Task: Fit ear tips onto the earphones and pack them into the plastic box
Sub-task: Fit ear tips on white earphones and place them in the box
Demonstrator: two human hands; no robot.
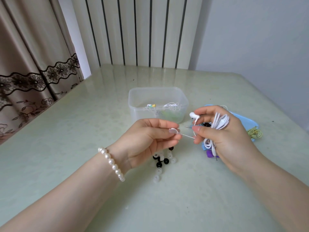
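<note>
Table (66,164): pale green, glossy; carries all items listed below.

Plastic box (158,104): translucent, lid off, centre of table, far of both hands. Holds coiled white and green earphones on its floor.

Blue lid (249,122): lies flat to the right of the box, mostly hidden behind the right hand. A green cable coil (255,133) rests at its right edge.

Right hand (224,136): raised above the table, just near of the blue lid. Fingers curled round a bundled white cable (219,122); thumb and forefinger pinch one white earbud (194,115). A metal jack plug (188,126) points left from the grip.

Left hand (147,139): raised, just left of the right hand; pearl bracelet (111,164) at the wrist. Fingertips pinch the second white earbud (173,131); a thin wire runs from it across to the right hand. Whether a tip is fitted on it cannot be told.

Ear tips (163,160): loose cluster, black and clear, on the table below the left hand.

Purple item (211,154): small, under the right hand, kind unclear.
</note>
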